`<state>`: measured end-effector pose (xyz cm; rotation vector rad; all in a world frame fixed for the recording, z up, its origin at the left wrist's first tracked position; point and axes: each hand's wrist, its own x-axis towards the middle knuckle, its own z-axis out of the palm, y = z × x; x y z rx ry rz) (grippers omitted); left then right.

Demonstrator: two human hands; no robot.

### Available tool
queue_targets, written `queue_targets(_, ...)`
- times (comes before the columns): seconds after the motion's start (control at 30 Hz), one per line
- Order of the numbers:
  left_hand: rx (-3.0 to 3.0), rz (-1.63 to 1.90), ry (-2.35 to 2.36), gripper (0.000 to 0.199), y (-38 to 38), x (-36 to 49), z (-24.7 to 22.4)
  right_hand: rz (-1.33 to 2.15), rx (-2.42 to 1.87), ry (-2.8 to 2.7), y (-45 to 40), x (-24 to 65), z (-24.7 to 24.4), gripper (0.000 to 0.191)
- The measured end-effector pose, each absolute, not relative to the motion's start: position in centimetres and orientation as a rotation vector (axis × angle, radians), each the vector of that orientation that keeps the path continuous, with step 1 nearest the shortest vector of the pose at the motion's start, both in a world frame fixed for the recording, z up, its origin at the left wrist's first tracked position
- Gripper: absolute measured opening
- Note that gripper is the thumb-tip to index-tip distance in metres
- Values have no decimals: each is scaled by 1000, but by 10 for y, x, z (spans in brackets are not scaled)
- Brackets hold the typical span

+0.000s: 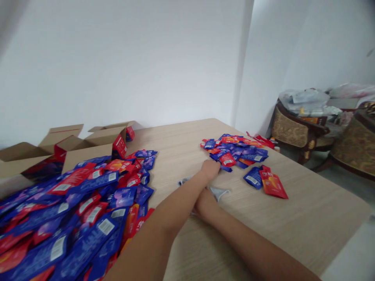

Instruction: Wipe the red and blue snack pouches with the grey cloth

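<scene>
My forearms cross over the wooden table (234, 234). My left hand (211, 169) reaches forward over the right one and looks closed at the near edge of a pile of red and blue packets (231, 150). A blue strip of packet shows beside its fingers, but what they hold, if anything, is hidden. Underneath, my right hand (205, 203) is closed on a grey cloth (218, 192) pressed to the tabletop; its fingers are mostly covered. To the right of my hands lie a blue packet (253, 178) and a red-orange packet (274, 183), overlapping slightly.
A large heap of red and blue packets (96, 207) covers the table's left side. Behind it stand open cardboard boxes (88, 154) with raised flaps. A white wall (146, 62) borders the back. Patterned armchairs (293, 125) with plastic bags stand beyond the right edge.
</scene>
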<state>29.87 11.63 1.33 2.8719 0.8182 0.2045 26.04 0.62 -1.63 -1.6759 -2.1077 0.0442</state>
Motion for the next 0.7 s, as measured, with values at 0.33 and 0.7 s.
queue_targets(0.33, 2001, 575, 980, 26, 109, 136, 40, -9, -1984, -1906, 12, 291, -18, 54)
queue_targets(0.7, 1228, 434, 829, 23, 37, 83, -1, 171, -1481, -1995, -8, 250, -24, 50)
